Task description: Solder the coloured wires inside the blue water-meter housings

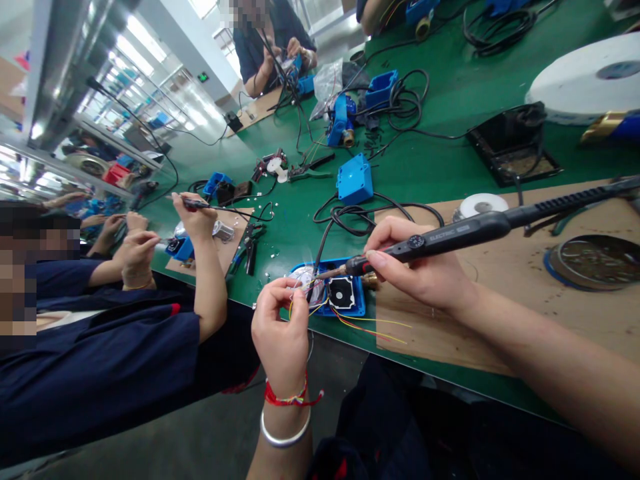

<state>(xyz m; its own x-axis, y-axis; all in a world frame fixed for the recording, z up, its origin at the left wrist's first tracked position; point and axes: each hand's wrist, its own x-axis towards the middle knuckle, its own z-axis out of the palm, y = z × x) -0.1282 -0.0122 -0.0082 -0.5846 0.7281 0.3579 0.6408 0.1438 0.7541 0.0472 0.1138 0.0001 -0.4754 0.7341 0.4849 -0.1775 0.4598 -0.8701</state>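
Observation:
My right hand (420, 267) grips a black soldering iron (455, 237), its metal tip pointing left over an open blue housing (357, 307). In the housing sit a black square part (341, 295) and a round whitish part (310, 283). My left hand (283, 320) is pinched at the housing's left side, close to the iron's tip and thin wires; what lies between the fingertips is too small to make out. Yellow and red wires (373, 327) trail from the housing to the right. A brass fitting (371, 281) sticks out of its right end.
Behind the housing are a blue cover (355, 179) and black cable loops (350, 217). A cardboard sheet (480, 333) holds a solder spool (483, 203) and a round tin (595, 260). The iron stand (515, 147) is behind. Co-workers sit at the left and across the green table (440, 173).

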